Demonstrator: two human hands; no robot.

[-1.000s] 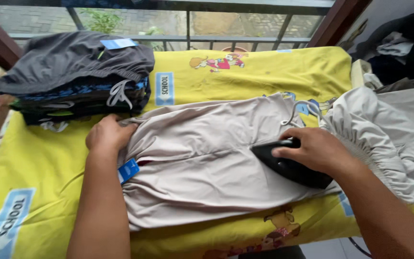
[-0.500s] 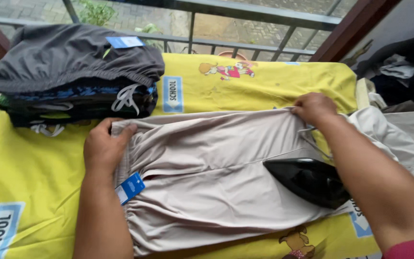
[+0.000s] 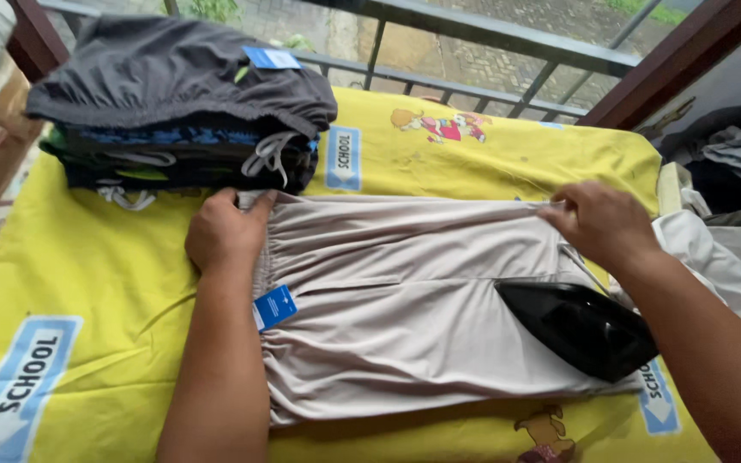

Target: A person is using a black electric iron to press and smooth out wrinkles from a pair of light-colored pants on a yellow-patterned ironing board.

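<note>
Surface: a table (image 3: 113, 283) covered with a yellow printed cloth carries all items; a railing (image 3: 490, 34) runs behind it.
Garment: beige shorts (image 3: 405, 300) lie flat across the middle of the table, waistband to the left, leg ends to the right.
Garment tag: a blue tag (image 3: 274, 306) hangs at the waistband, just beside the left forearm.
Left hand: the left hand (image 3: 223, 233) rests on the upper corner of the gathered waistband, palm down.
Left grip: fingers curled over the waistband edge and pressing on it; whether fabric is pinched underneath cannot be told.
Right hand: the right hand (image 3: 600, 221) is at the upper far edge of the shorts, near the leg end.
Right grip: fingertips closed together on the top edge of the beige fabric, which runs taut in a straight line between the two hands.
Iron: a black iron (image 3: 578, 326) lies on the lower right part of the shorts, below the right wrist and apart from both hands.
Stack: a pile of folded dark garments (image 3: 182, 103), grey on top with white drawstrings at the front, sits at the back left of the table, just beyond the left hand.
Right side: pale fabric (image 3: 731, 266) lies off the table edge, beside the right forearm; dark clothing (image 3: 731, 163) is heaped behind it.
</note>
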